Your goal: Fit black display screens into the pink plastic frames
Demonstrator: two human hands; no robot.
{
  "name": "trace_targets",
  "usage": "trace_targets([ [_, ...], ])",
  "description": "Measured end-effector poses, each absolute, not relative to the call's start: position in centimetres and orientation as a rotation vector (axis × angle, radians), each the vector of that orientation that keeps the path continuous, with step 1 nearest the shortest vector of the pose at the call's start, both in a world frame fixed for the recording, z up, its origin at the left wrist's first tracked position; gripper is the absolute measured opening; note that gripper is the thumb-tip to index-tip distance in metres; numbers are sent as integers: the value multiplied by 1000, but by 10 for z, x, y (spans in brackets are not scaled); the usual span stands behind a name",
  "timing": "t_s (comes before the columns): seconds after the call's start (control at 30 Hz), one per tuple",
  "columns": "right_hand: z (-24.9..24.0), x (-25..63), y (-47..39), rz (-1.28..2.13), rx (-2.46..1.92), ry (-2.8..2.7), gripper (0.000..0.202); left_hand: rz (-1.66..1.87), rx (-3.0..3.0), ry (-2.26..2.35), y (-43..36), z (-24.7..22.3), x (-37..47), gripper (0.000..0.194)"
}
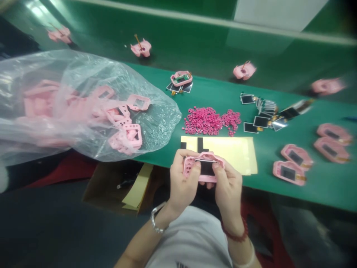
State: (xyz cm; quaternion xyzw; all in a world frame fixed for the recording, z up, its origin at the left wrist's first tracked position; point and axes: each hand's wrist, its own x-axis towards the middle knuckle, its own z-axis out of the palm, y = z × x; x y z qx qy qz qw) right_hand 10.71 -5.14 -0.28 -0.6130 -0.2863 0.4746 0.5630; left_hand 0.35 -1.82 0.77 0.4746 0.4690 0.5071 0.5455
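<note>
Holding pink shell (207,179) | between left grip (182,186), right grip (228,186) | thumbs (197,166) over screen (206,167)

Bag (160,119) left of small-parts pile (205,121); loose screens (261,121) right; sheet (234,156) before pile; display (207,168) in casing (208,179).

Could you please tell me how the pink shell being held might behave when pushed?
The pink shell is probably stiff, since its rim looks unbent while gripped. Its thin walls and holes suggest it may be fairly light.
</note>
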Motion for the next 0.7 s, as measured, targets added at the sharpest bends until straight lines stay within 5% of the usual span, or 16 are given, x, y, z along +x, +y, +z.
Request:
trace_targets([
  [0.7, 0, 105, -46, 995, -1481, -693, 19, 1283, 1380, 1279, -22, 15, 8, 8],
])
